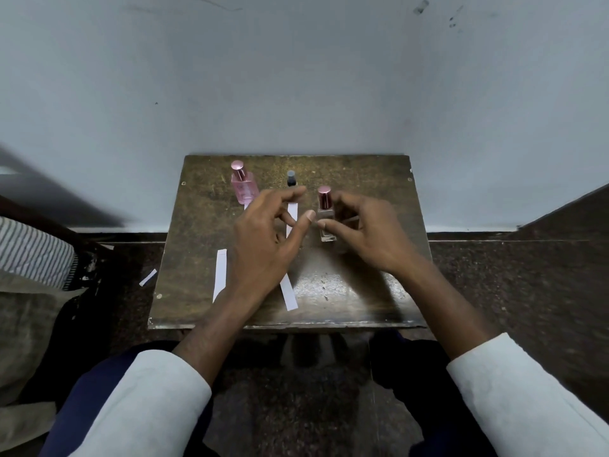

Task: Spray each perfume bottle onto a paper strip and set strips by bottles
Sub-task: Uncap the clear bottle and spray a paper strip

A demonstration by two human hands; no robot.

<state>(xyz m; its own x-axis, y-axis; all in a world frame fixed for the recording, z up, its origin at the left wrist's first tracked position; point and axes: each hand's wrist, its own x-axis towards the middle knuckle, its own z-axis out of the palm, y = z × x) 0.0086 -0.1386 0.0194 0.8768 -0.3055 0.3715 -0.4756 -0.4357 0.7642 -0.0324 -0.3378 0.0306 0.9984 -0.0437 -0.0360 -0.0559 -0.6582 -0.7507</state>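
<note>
Head cam, looking down at a small brown table (362, 291) in the middle of the frame. The clear bottle (326, 222) with the shiny dark-pink cap stands upright just right of centre, right between both hands. The right hand (369, 232) has its fingers curled loosely around the bottle's right side, fingertips at the glass, though I can't tell if it's really gripping. The left hand (263, 239) hovers just left of it, fingers spread and bent, holding nothing, thumb tip near the bottle.

Up toward the table's far edge there's a pink bottle (244, 188) with a pink cap, and a small dark bottle (291, 179) beside it. 3 white paper strips lie flat: 1 (220, 273) left of the left wrist, 1 (289, 293) poking out from under that hand, and 1 (292, 212) below the dark bottle. A smaller scrap (148, 277) sits on the floor at left.
</note>
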